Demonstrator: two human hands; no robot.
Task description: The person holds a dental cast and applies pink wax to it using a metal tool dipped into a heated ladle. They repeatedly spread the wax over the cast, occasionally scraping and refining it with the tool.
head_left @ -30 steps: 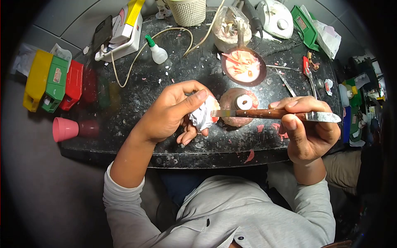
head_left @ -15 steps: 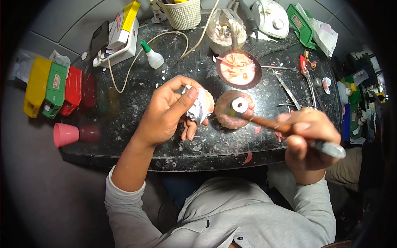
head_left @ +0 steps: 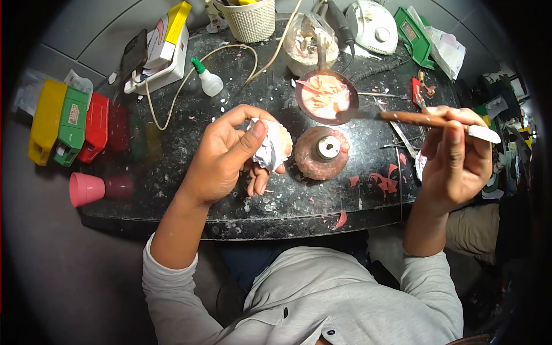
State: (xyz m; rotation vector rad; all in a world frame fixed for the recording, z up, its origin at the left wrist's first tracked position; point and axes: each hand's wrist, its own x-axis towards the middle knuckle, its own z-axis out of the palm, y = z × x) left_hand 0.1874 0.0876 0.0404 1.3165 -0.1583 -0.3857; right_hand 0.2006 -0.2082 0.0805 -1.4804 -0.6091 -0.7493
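Note:
Between the thumb and fingers of my left hand [head_left: 230, 152] is a white plaster piece [head_left: 273, 146] with a pinkish right side. My right hand [head_left: 460, 155] grips a knife [head_left: 411, 118] with a brown handle and a pale rounded end. Its blade points left, with its tip at the edge of a dark pan [head_left: 327, 119] holding pink and whitish wax [head_left: 326, 95]. Nearer me, a round pink-coated burner [head_left: 322, 161] with a white metal top stands between my hands. I cannot make out whether the blade touches the wax.
Pink scraps [head_left: 386, 181] lie right of the burner. A green-capped bottle [head_left: 211, 84], a wicker basket [head_left: 251, 22], and a white device [head_left: 372, 29] stand farther back. Coloured bins [head_left: 72, 121] and a pink cup [head_left: 87, 189] are at left. Metal tools [head_left: 405, 138] lie at right.
My right hand has moved up and right, and the knife's blade has gone from beside the burner top to the pan's edge. My left hand still holds the plaster piece.

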